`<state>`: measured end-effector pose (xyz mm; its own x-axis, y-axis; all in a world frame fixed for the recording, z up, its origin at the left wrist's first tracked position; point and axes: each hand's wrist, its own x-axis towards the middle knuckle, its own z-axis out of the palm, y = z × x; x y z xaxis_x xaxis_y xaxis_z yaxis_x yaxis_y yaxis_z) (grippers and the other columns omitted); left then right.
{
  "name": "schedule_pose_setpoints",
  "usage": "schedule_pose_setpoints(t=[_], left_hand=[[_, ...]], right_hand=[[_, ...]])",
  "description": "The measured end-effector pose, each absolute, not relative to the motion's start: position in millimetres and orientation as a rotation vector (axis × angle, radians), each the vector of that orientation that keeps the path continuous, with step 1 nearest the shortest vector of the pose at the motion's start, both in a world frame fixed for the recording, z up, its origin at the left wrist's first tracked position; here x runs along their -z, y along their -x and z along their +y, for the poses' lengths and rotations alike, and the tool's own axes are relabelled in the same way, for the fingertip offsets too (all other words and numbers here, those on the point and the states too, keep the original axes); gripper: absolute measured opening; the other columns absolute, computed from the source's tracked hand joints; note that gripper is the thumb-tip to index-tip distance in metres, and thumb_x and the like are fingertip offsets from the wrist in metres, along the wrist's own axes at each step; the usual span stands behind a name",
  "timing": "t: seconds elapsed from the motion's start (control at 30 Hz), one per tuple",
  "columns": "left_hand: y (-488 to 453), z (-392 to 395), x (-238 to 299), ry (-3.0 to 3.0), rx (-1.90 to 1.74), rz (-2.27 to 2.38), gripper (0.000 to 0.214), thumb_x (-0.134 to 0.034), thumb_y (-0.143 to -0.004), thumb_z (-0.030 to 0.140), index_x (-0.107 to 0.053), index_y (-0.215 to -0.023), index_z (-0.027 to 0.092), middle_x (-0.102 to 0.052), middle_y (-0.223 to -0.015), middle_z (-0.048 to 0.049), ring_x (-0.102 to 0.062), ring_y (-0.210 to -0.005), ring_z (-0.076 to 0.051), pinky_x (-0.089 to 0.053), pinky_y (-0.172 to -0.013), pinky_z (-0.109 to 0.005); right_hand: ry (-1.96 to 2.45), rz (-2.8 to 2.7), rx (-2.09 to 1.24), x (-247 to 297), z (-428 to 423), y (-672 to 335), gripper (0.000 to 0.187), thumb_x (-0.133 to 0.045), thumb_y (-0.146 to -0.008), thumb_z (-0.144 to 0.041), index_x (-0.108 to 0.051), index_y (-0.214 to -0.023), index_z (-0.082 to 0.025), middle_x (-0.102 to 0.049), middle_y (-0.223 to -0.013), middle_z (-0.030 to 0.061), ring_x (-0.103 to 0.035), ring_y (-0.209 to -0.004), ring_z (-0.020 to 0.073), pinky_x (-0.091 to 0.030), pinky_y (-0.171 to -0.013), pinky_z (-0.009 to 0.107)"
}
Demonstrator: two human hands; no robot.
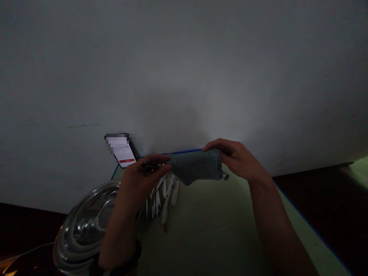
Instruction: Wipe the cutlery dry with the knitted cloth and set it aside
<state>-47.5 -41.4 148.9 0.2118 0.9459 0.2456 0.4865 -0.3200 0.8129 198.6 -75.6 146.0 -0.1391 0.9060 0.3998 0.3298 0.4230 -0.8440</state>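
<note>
A grey-green textured cloth [195,166] with a checkered edge and a small loop at its right corner is stretched above the table. My left hand [148,172] pinches its left end between thumb and fingers. At the upper right corner, my right hand [231,155] grips the cloth, thumb below and fingers on top. Several knives and other cutlery [161,197] lie in a pile under and beside my left hand, partly hidden by it. The scene is dim, so fine detail is hard to make out.
A round shiny metal lidded pot or basin [83,226] stands at the left, partly behind my left forearm. A phone [122,151] with a lit screen leans against the wall [184,76]. The pale green table [207,226] has blue edging.
</note>
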Motion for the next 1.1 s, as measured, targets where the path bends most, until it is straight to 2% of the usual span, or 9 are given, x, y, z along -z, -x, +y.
schedule_pose_setpoints(t=[0.1, 0.23, 0.37, 0.57, 0.67, 0.73, 0.87, 0.93, 1.1], left_hand=[[46, -42, -150, -1.963, -1.029, 1.353, 0.031, -0.069, -0.069, 0.035, -0.067, -0.098, 0.024, -0.067, -0.074, 0.0005, -0.062, -0.066, -0.016, -0.047, -0.059, -0.025], [44, -43, -151, -2.05, -0.992, 1.375, 0.033, -0.064, -0.074, 0.033, -0.065, -0.105, 0.024, -0.068, -0.075, 0.0001, -0.062, -0.067, -0.017, -0.049, -0.064, -0.027], [42, -43, -149, -2.153, -1.061, 1.348, 0.02, -0.061, -0.075, 0.028, -0.069, -0.093, 0.024, -0.069, -0.083, -0.0005, -0.063, -0.073, -0.017, -0.049, -0.071, -0.029], [39, -42, -146, -2.187, -1.05, 1.22, 0.014, -0.061, -0.074, 0.027, -0.068, -0.085, 0.022, -0.069, -0.085, -0.0019, -0.063, -0.074, -0.018, -0.05, -0.07, -0.028], [31, -46, -146, -2.137, -1.012, 1.215, 0.012, -0.061, -0.074, 0.026, -0.068, -0.084, 0.022, -0.069, -0.082, -0.0022, -0.063, -0.071, -0.018, -0.05, -0.066, -0.028], [25, -49, -145, -2.076, -1.024, 1.242, 0.013, -0.061, -0.075, 0.026, -0.067, -0.086, 0.021, -0.069, -0.08, -0.0021, -0.064, -0.069, -0.017, -0.05, -0.065, -0.027], [19, -51, -141, -1.947, -1.104, 1.259, 0.018, -0.059, -0.079, 0.032, -0.064, -0.091, 0.02, -0.069, -0.079, -0.0013, -0.065, -0.07, -0.017, -0.05, -0.065, -0.026], [19, -49, -139, -1.953, -1.09, 1.263, 0.016, -0.059, -0.079, 0.034, -0.065, -0.085, 0.02, -0.07, -0.078, -0.0011, -0.065, -0.071, -0.017, -0.05, -0.066, -0.027], [29, -41, -139, -2.003, -1.038, 1.336, 0.016, -0.06, -0.078, 0.032, -0.067, -0.082, 0.019, -0.071, -0.08, -0.0026, -0.065, -0.072, -0.018, -0.05, -0.068, -0.028]], right_hand=[[1.089, -1.678, -0.765, -146, -77, -200, 0.024, -0.052, -0.08, -0.016, -0.061, -0.101, -0.023, -0.066, -0.095, 0.0007, -0.061, -0.086, 0.0133, -0.048, -0.078, 0.029], [1.128, -1.701, -0.779, -147, -78, -204, 0.027, -0.054, -0.078, -0.014, -0.061, -0.103, -0.023, -0.067, -0.096, 0.0009, -0.062, -0.086, 0.0142, -0.049, -0.076, 0.028], [1.186, -1.795, -0.7, -148, -79, -208, 0.027, -0.046, -0.082, -0.014, -0.064, -0.1, -0.021, -0.067, -0.094, 0.0007, -0.061, -0.086, 0.0145, -0.048, -0.077, 0.029], [1.1, -1.999, -1.065, -151, -81, -204, 0.034, -0.038, -0.089, -0.033, -0.054, -0.118, -0.023, -0.063, -0.111, 0.0039, -0.057, -0.101, 0.0162, -0.043, -0.087, 0.033], [1.235, -2.127, -1.0, -148, -81, -191, 0.045, -0.054, -0.08, -0.044, -0.053, -0.118, -0.02, -0.062, -0.105, 0.0058, -0.057, -0.094, 0.0172, -0.044, -0.08, 0.031], [1.304, -2.149, -0.917, -146, -79, -183, 0.049, -0.061, -0.074, -0.044, -0.053, -0.115, -0.019, -0.062, -0.092, 0.0044, -0.057, -0.081, 0.0153, -0.044, -0.07, 0.028], [1.334, -2.12, -0.815, -144, -75, -177, 0.023, -0.048, -0.084, -0.033, -0.059, -0.098, -0.017, -0.058, -0.07, -0.0006, -0.05, -0.061, 0.0102, -0.038, -0.057, 0.023], [1.322, -2.076, -0.836, -145, -76, -178, 0.024, -0.044, -0.086, -0.034, -0.06, -0.092, -0.017, -0.06, -0.076, 0.001, -0.052, -0.065, 0.0102, -0.04, -0.059, 0.023], [1.401, -2.144, -0.891, -132, -73, -179, 0.036, -0.05, -0.081, -0.044, -0.056, -0.102, -0.016, -0.061, -0.096, 0.0068, -0.057, -0.082, 0.0156, -0.043, -0.071, 0.028]])
